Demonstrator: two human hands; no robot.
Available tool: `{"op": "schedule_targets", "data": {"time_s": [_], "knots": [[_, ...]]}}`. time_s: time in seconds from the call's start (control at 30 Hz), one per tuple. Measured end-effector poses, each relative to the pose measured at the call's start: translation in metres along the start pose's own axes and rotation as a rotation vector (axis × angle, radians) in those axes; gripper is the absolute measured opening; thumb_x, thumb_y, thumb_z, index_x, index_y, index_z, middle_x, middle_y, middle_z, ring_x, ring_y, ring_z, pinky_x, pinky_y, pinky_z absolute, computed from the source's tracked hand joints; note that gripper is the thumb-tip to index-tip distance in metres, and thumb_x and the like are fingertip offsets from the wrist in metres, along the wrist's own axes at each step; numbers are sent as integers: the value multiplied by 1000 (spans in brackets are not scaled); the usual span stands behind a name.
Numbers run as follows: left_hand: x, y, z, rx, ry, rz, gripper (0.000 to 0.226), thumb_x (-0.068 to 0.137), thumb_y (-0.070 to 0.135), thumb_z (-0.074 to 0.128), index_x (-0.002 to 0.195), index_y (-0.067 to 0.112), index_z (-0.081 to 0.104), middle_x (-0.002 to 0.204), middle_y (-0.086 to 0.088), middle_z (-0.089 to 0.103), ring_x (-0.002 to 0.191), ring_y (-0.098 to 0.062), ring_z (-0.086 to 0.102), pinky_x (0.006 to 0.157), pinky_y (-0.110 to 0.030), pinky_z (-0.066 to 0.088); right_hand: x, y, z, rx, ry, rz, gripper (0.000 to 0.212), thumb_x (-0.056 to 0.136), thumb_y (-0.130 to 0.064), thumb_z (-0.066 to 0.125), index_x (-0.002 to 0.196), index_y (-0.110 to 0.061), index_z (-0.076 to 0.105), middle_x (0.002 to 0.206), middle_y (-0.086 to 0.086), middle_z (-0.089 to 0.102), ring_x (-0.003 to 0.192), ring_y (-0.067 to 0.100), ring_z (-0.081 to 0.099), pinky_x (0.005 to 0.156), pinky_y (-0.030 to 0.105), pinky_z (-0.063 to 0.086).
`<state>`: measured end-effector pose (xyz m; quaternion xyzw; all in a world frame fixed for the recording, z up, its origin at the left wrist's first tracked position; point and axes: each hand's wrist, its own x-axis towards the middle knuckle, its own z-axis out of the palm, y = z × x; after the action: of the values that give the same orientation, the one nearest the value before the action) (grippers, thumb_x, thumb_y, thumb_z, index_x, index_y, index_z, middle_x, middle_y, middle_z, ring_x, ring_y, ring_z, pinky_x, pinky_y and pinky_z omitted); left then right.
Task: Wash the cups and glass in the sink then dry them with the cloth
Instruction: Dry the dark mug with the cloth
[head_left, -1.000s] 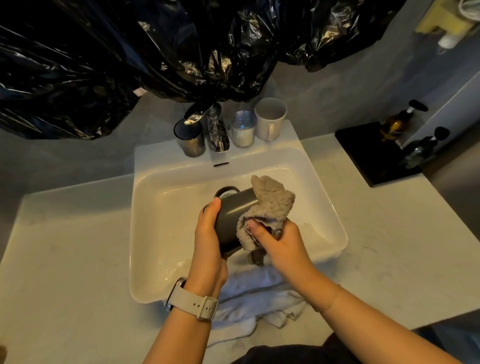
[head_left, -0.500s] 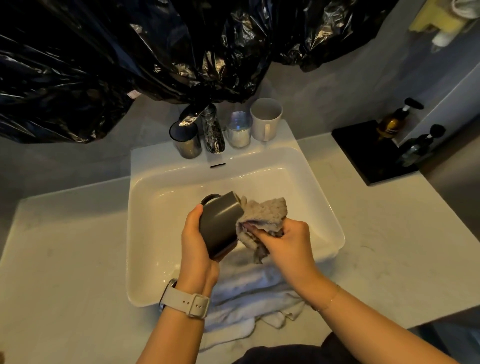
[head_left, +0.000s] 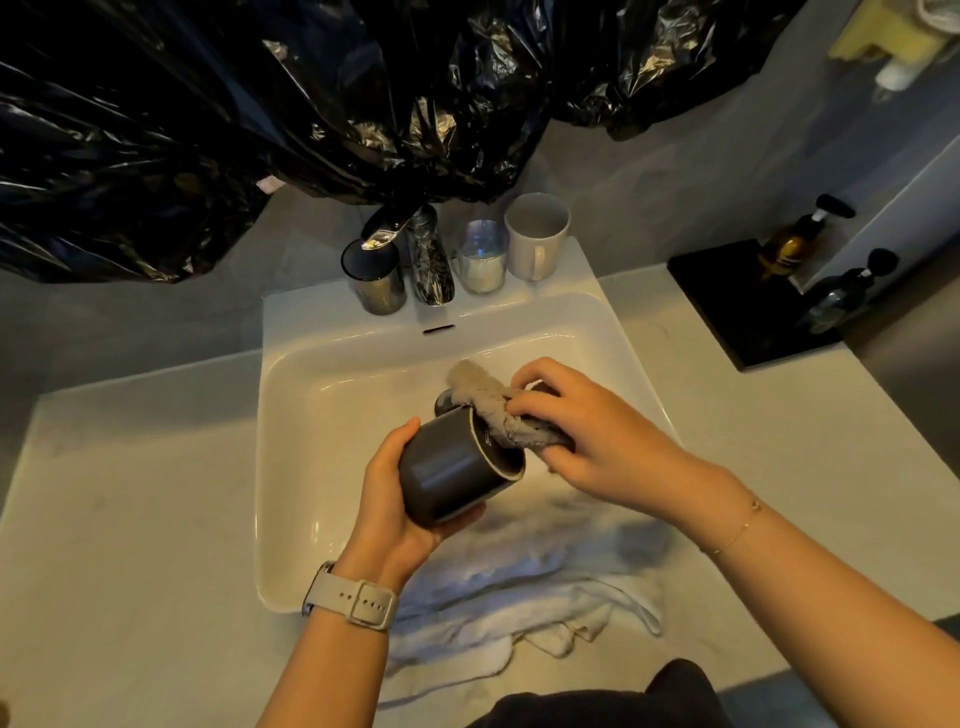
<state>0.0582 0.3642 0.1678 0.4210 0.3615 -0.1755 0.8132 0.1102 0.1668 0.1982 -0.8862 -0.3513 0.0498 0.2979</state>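
Over the white rectangular ceramic sink (head_left: 291, 467), the left hand (head_left: 387, 499) grips a dark grey glazed mug (head_left: 452, 480) lying on its side, the thumb on top and the fingers curled under its base. The mug mouth points to the right, and its handle, at the far side, is mostly hidden by the cloth. The right hand (head_left: 592, 436) pinches a beige fluffy cloth (head_left: 498, 410) against the mug rim; how far the cloth goes inside cannot be seen.

On the back ledge of the sink stand a dark metal tumbler (head_left: 375, 278), a clear glass (head_left: 482, 257) and a white ceramic mug (head_left: 536, 236), with the chrome tap (head_left: 426, 254) between tumbler and glass. A white towel (head_left: 519, 592) hangs over the front edge of the sink, and its lower part is blurred. Crumpled black plastic sheet (head_left: 260, 104) hides the wall behind the sink.
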Motion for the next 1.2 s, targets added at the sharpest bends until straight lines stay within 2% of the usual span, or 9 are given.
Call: {"op": "schedule_targets", "data": {"time_s": [0.1,0.2,0.3,0.4,0.63,0.8,0.93,1.1,1.2], "knots": [[-1,-1,4,-65,-33,-39,35,89,47,56,99,17,69,86,-14,75,89,-35,65,72,-42,54,-8,-8,27,390,111,75,38,92,-36,49,126,-19,56,136,-7,44,130,11,40,108,26,35],[-3,-2,10,-117,-50,-53,38,89,48,55,100,14,70,87,-15,74,86,-34,65,70,-41,53,-10,-20,46,621,234,123,41,96,-45,47,134,-29,51,148,-13,40,143,11,28,116,25,25],[-6,-5,13,-143,-52,-43,40,90,47,54,104,13,69,89,-16,73,87,-35,65,66,-40,54,1,-22,46,703,392,183,31,94,-22,59,125,-19,63,137,-5,54,131,12,47,108,28,40],[-8,-8,16,-186,-46,-24,37,90,46,54,102,14,69,87,-16,74,87,-36,66,68,-42,54,5,-22,37,958,401,324,27,89,-5,64,110,-20,70,122,-11,61,113,-1,57,89,14,47],[-3,-9,17,-176,27,27,36,90,48,55,102,17,69,94,-16,71,88,-35,66,70,-41,54,-11,-26,42,860,425,311,15,85,-11,69,99,-16,75,106,1,59,104,12,59,82,21,53],[-7,0,16,-125,2,98,36,91,47,55,105,17,70,92,-13,74,86,-33,69,70,-42,56,7,-20,32,816,481,321,20,84,-2,69,102,-11,72,96,3,59,91,0,58,79,14,46],[-8,1,12,-133,36,91,34,89,48,57,99,18,70,88,-12,73,87,-33,67,73,-42,55,-7,-19,39,770,450,327,14,83,-2,71,94,-8,75,86,5,56,79,3,58,71,15,46],[-9,-10,14,-103,5,78,36,92,47,53,102,17,69,92,-14,74,86,-33,68,71,-42,54,6,-27,31,714,454,233,14,86,-5,68,98,-9,74,90,1,55,87,6,58,75,16,48],[-11,-9,13,-113,-1,90,34,93,46,53,101,18,69,90,-13,75,82,-33,70,69,-42,55,2,-13,33,653,438,309,13,87,-10,70,98,-10,75,91,-4,54,81,12,61,61,15,51]]}}
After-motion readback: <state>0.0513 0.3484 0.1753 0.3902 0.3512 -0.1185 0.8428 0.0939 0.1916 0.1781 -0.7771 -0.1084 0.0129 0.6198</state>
